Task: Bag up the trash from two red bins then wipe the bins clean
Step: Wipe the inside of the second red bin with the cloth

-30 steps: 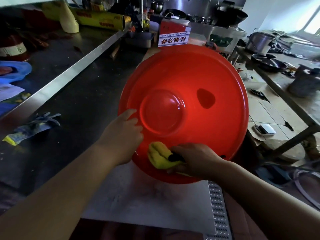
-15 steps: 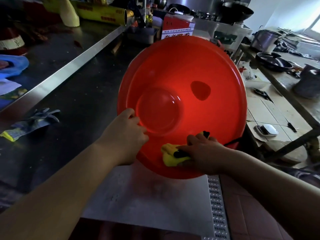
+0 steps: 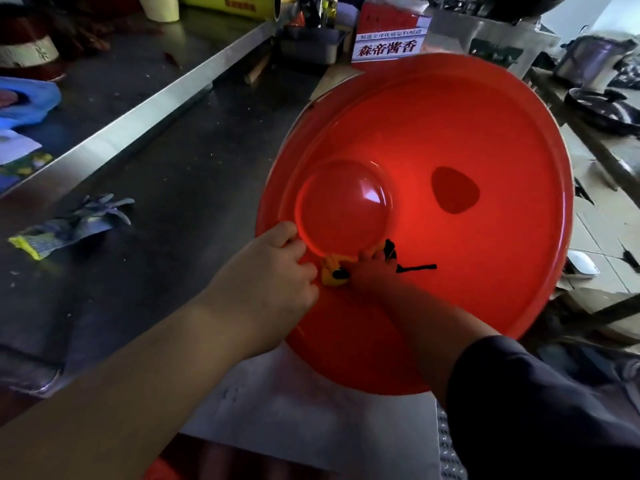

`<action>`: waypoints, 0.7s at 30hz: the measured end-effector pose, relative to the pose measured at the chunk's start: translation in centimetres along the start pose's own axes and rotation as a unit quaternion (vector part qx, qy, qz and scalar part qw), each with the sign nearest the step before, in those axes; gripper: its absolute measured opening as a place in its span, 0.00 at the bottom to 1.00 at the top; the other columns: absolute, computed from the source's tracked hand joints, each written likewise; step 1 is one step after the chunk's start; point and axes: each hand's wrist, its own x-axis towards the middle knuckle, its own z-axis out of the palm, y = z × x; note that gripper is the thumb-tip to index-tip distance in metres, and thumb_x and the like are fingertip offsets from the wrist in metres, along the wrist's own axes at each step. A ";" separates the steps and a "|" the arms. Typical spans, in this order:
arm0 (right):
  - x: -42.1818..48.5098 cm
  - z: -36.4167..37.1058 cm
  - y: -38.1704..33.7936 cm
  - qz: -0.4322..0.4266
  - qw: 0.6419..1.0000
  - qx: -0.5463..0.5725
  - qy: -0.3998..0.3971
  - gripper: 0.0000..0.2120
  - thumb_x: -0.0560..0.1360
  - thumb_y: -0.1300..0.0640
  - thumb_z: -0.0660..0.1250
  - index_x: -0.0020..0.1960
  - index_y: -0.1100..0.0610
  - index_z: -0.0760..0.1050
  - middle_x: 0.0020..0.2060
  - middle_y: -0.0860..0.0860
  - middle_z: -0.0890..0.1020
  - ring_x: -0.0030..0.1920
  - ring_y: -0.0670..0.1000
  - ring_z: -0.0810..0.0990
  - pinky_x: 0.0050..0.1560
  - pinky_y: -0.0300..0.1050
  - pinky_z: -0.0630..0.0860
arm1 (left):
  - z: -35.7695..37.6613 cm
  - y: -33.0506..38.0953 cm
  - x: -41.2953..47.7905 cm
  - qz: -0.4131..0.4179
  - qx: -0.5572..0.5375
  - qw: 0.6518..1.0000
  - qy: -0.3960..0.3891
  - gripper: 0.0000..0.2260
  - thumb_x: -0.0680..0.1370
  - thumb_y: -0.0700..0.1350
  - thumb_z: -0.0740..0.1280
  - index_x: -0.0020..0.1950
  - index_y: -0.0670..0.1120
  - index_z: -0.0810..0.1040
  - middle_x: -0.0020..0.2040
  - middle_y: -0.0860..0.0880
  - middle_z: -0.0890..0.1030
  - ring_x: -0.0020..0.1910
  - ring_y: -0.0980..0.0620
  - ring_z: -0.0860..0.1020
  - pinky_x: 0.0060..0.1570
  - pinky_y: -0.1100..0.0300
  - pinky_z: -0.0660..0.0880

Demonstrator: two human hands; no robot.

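**Figure.** Red bin (image 3: 485, 289) tilted, its mouth facing the viewer. Left hand (image 3: 273, 271) grips its left rim. Right hand (image 3: 372, 273), inside, clutches a yellow cloth (image 3: 327, 277) at the edge of the base dome. A glove (image 3: 79, 220) lies on the table (image 3: 180, 202), well left of the rim.

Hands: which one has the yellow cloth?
The right hand, deep inside the red bin, holds the yellow cloth against its bottom. The left hand has no cloth; it just grips the bin's near edge.
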 end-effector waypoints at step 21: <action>-4.1 -0.6 2.1 -0.049 0.998 -0.041 -0.008 0.22 0.82 0.56 0.52 0.75 0.43 0.59 0.72 0.57 0.61 0.71 0.64 0.58 0.66 0.62 0.62 | -0.9 0.1 0.1 0.011 -0.001 0.998 -0.059 0.16 0.64 0.38 0.53 0.27 0.49 0.78 0.26 0.52 0.75 0.31 0.49 0.75 0.53 0.52 0.67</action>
